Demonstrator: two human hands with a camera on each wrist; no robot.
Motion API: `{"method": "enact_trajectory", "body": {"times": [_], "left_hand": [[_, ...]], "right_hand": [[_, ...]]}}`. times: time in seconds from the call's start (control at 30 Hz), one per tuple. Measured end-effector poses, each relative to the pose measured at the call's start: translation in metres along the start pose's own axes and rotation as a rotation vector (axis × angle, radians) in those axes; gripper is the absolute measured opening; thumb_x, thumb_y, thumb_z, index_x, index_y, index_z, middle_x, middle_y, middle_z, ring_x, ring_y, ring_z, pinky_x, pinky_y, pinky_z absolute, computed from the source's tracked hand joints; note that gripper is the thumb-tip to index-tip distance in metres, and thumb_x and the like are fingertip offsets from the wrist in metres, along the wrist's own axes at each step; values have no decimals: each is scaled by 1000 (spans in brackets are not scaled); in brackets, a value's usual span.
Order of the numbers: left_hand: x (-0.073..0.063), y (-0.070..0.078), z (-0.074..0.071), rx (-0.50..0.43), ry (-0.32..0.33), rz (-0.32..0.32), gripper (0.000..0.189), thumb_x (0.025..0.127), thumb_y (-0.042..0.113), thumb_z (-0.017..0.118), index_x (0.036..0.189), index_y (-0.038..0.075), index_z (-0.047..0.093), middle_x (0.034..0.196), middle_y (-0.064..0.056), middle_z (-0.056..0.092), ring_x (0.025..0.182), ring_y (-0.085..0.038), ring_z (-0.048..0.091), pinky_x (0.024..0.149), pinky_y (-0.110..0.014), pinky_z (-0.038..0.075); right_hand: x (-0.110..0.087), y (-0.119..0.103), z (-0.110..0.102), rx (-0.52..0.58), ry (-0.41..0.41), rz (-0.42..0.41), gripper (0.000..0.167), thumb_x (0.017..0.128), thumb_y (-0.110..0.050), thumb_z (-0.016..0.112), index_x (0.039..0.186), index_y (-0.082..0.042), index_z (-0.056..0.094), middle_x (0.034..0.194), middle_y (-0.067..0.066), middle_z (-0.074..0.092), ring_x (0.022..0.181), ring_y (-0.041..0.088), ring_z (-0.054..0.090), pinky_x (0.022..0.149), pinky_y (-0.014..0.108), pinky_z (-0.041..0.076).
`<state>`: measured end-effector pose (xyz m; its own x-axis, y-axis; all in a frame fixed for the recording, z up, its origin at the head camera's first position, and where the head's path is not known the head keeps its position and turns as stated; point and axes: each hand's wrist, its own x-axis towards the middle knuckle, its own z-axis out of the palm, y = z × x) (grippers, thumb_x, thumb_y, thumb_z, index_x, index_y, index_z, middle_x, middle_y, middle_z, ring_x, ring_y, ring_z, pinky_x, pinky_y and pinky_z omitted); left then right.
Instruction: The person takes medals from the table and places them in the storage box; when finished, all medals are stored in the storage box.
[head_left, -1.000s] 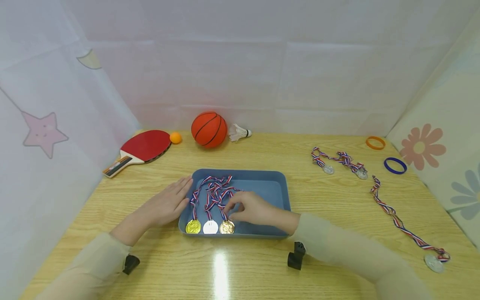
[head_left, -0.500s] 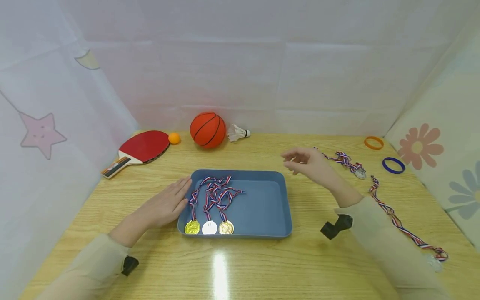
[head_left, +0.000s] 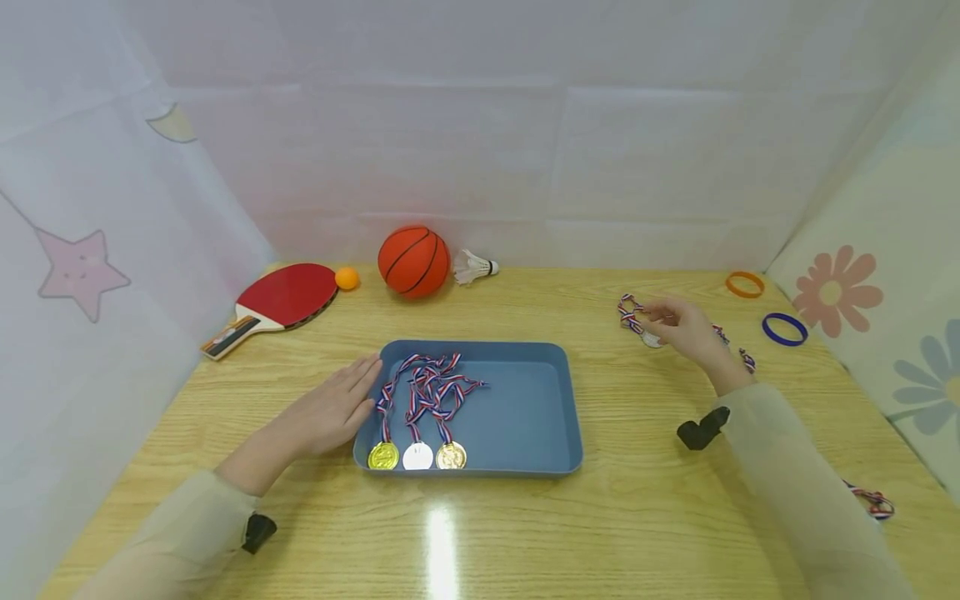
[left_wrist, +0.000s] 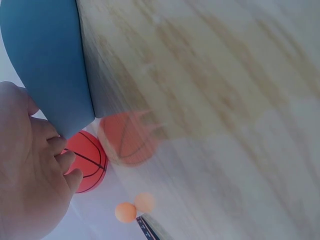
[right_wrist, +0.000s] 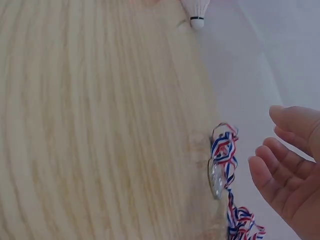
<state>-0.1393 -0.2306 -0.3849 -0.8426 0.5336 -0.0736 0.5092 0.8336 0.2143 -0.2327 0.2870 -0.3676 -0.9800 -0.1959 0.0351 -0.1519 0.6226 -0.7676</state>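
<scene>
My left hand [head_left: 330,410] rests with straight fingers against the left wall of a blue tray [head_left: 528,417]. In the left wrist view its fingers lie along the tray's side. Inside the tray are a yellow-gold medal [head_left: 383,456], a silver medal [head_left: 417,456] and a darker gold medal [head_left: 452,455], in a row at the near edge, striped ribbons tangled behind them. At the back right, my right hand [head_left: 686,335] hovers beside another silver medal [head_left: 651,340] with its ribbon. The right wrist view shows its fingers loosely bent, apart from that medal [right_wrist: 216,178].
Along the back stand a small basketball [head_left: 414,262] and a shuttlecock [head_left: 474,267]. An orange ball [head_left: 347,278] touches a red table tennis bat [head_left: 288,296]. Orange [head_left: 745,285] and blue [head_left: 784,329] wristbands lie far right. The right arm partly hides more ribbons [head_left: 873,502].
My right hand has left the darker gold medal in the tray and travelled right to the silver medal on the table. My left hand stays at the tray.
</scene>
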Motion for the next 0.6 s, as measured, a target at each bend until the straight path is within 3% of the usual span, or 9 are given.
{"method": "enact_trajectory", "body": {"times": [0.3,0.43,0.6], "left_hand": [[0,0,1,0,8,-2,57,98,24,39,144,-4,20,150,-17,16,136,-36,13,108,-47,17],[0,-1,1,4,7,-3,57,98,25,39,144,-4,20,150,-17,16,136,-36,14,108,-47,16],[-1,-1,1,5,10,2,57,98,25,39,144,-4,20,150,-17,16,136,-36,14,108,-47,17]], "right_hand": [[11,35,-1,-164,-65,135,50,91,-22,59,131,5,45,121,26,47,103,37,50,76,43,50],[17,43,1,-240,-89,120,51,89,-23,62,129,6,48,119,26,49,102,38,50,78,46,48],[23,49,2,-315,-103,69,38,88,-21,63,117,5,59,109,23,55,98,38,52,79,50,45]]}}
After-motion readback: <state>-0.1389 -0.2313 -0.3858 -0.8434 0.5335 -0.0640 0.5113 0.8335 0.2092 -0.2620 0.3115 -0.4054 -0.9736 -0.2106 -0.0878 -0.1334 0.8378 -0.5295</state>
